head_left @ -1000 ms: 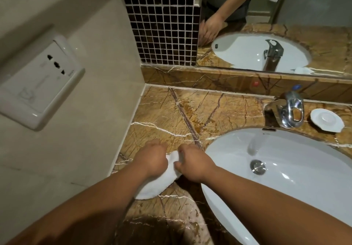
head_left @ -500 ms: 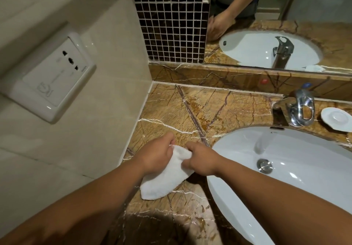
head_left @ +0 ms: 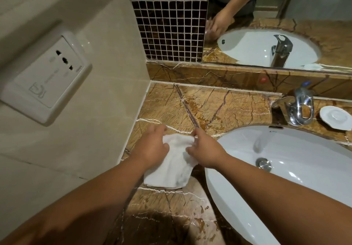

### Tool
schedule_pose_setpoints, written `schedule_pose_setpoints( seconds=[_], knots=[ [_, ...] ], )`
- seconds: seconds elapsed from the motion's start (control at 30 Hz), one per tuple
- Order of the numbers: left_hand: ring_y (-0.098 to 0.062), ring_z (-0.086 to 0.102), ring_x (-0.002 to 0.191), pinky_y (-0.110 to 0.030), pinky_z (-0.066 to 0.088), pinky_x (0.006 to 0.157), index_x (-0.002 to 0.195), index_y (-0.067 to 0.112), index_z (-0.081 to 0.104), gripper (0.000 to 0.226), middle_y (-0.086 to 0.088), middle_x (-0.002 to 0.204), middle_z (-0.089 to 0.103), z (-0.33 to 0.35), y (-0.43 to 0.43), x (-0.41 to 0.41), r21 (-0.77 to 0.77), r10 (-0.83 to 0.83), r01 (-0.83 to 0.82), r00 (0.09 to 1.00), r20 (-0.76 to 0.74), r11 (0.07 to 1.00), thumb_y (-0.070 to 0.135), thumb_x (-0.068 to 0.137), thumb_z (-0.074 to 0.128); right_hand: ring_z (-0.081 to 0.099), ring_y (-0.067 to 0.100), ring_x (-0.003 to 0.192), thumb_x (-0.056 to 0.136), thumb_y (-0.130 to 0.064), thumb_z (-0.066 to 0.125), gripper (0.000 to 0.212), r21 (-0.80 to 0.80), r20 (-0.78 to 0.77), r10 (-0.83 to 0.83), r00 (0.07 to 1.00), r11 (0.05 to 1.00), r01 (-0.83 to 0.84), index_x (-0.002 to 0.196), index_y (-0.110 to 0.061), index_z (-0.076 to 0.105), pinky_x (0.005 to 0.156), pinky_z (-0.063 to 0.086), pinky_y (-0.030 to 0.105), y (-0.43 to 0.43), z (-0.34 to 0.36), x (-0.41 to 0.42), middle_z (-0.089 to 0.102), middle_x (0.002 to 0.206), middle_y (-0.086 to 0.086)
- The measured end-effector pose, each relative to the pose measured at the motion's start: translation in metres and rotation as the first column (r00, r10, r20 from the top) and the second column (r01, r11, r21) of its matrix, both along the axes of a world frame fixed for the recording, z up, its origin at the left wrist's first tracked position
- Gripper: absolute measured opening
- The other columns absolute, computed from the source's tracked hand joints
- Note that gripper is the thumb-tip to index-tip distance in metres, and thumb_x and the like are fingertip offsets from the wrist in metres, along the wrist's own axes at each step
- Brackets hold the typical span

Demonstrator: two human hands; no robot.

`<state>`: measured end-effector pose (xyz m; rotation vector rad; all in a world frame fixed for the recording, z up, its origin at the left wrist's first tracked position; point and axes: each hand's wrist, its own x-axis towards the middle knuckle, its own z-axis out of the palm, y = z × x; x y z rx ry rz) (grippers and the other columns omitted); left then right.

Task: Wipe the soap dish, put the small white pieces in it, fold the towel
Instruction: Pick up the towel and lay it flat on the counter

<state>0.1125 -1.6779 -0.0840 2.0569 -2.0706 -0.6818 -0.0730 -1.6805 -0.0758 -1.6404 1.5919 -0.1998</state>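
Observation:
A small white towel [head_left: 172, 168] lies folded on the brown marble counter [head_left: 209, 107], left of the basin. My left hand [head_left: 152, 147] grips the towel's far left edge. My right hand [head_left: 205, 149] pinches its far right corner, thumb and fingers closed on the cloth. The near part of the towel lies flat on the counter between my forearms. The white soap dish [head_left: 335, 117] sits at the far right behind the basin, beside the tap; I cannot make out separate white pieces in it.
A white oval basin [head_left: 304, 159] fills the right side, with a chrome tap [head_left: 297, 107] behind it. A beige tiled wall with a socket plate [head_left: 45, 77] stands on the left. A mirror [head_left: 276, 21] and dark mosaic tiles rise behind the counter. Wet patches lie on the near counter.
My hands have moved apart and slightly away from me, spreading the towel; more of its white surface now lies flat between them.

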Motion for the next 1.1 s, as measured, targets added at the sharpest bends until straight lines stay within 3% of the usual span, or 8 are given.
schedule_pose_setpoints(
  seconds=[0.13, 0.23, 0.3, 0.47, 0.63, 0.8, 0.97, 1.1],
  knots=[
    [-0.031, 0.055, 0.100, -0.042, 0.048, 0.077, 0.134, 0.022, 0.034, 0.054, -0.010, 0.120, 0.051, -0.006, 0.005, 0.004, 0.062, 0.123, -0.134, 0.980, 0.157, 0.989, 0.019, 0.083, 0.054, 0.059, 0.033, 0.100, 0.086, -0.027, 0.065, 0.060, 0.028, -0.093, -0.013, 0.996, 1.000, 0.015, 0.133, -0.013, 0.032, 0.076, 0.048, 0.037, 0.005, -0.011, -0.003, 0.053, 0.128, 0.020],
    [-0.024, 0.058, 0.075, -0.035, 0.045, 0.061, 0.129, 0.016, 0.029, 0.050, -0.006, 0.087, 0.060, -0.012, 0.012, 0.004, 0.160, 0.118, -0.158, 0.966, 0.231, 0.974, 0.020, 0.085, 0.051, 0.059, 0.028, 0.086, 0.085, -0.028, 0.065, 0.051, 0.047, -0.119, -0.019, 0.993, 0.999, 0.025, 0.123, -0.013, 0.035, 0.066, 0.046, 0.035, 0.009, -0.017, 0.001, 0.061, 0.106, 0.012],
    [-0.024, 0.058, 0.070, -0.035, 0.044, 0.058, 0.125, 0.015, 0.031, 0.045, -0.006, 0.083, 0.059, -0.015, 0.014, 0.001, 0.170, 0.101, -0.135, 0.975, 0.198, 0.976, 0.015, 0.085, 0.050, 0.058, 0.027, 0.081, 0.084, -0.027, 0.064, 0.045, 0.064, -0.118, -0.018, 0.993, 0.998, 0.025, 0.116, -0.012, 0.036, 0.058, 0.041, 0.033, 0.012, -0.020, 0.006, 0.057, 0.088, 0.004],
    [-0.023, 0.055, 0.074, -0.032, 0.037, 0.054, 0.111, 0.029, 0.036, 0.038, -0.009, 0.120, 0.049, -0.012, 0.014, -0.005, 0.117, 0.092, -0.087, 0.995, -0.034, 0.989, 0.002, 0.084, 0.041, 0.061, 0.030, 0.087, 0.081, -0.019, 0.065, 0.049, 0.098, -0.059, -0.035, 0.998, 0.994, 0.041, 0.120, -0.012, 0.036, 0.062, 0.046, 0.034, 0.016, -0.025, 0.018, 0.056, 0.091, 0.005],
    [-0.021, 0.053, 0.066, -0.032, 0.034, 0.052, 0.106, 0.032, 0.038, 0.040, -0.007, 0.126, 0.037, -0.012, 0.016, -0.001, 0.185, 0.020, -0.019, 1.000, -0.005, 0.982, 0.001, 0.080, 0.042, 0.057, 0.030, 0.081, 0.083, -0.005, 0.051, 0.060, 0.092, -0.039, -0.010, 0.999, 0.996, 0.013, 0.137, -0.012, 0.025, 0.060, 0.037, 0.033, 0.027, -0.027, 0.020, 0.055, 0.088, 0.008],
    [-0.024, 0.053, 0.080, -0.036, 0.049, 0.067, 0.098, 0.024, 0.043, 0.032, -0.007, 0.118, 0.038, -0.011, 0.026, 0.011, 0.208, 0.004, -0.041, 0.985, 0.174, 0.977, 0.000, 0.077, 0.045, 0.058, 0.033, 0.078, 0.082, -0.004, 0.051, 0.041, 0.033, -0.146, 0.045, 0.988, 0.999, -0.040, 0.117, -0.013, 0.033, 0.055, 0.037, 0.035, 0.035, -0.024, 0.017, 0.055, 0.105, 0.017],
    [-0.024, 0.044, 0.102, -0.036, 0.045, 0.075, 0.111, 0.023, 0.046, 0.032, -0.004, 0.109, 0.042, -0.011, 0.035, -0.004, 0.020, -0.212, 0.213, 0.945, 0.247, 0.977, 0.015, 0.080, 0.050, 0.044, 0.031, 0.110, 0.081, -0.015, 0.059, 0.048, -0.254, -0.316, 0.097, 0.944, 0.950, -0.182, 0.125, -0.016, 0.040, 0.084, 0.048, 0.040, 0.035, -0.021, 0.013, 0.040, 0.124, 0.011],
    [-0.025, 0.042, 0.106, -0.038, 0.045, 0.074, 0.122, 0.026, 0.041, 0.041, -0.004, 0.116, 0.043, -0.016, 0.038, -0.015, 0.151, -0.312, 0.281, 0.915, 0.256, 0.948, 0.019, 0.084, 0.054, 0.041, 0.031, 0.119, 0.079, -0.013, 0.062, 0.051, -0.086, -0.421, 0.320, 0.848, 0.917, -0.389, 0.127, -0.014, 0.043, 0.093, 0.046, 0.041, 0.038, -0.024, 0.018, 0.042, 0.129, 0.010]
  ],
)
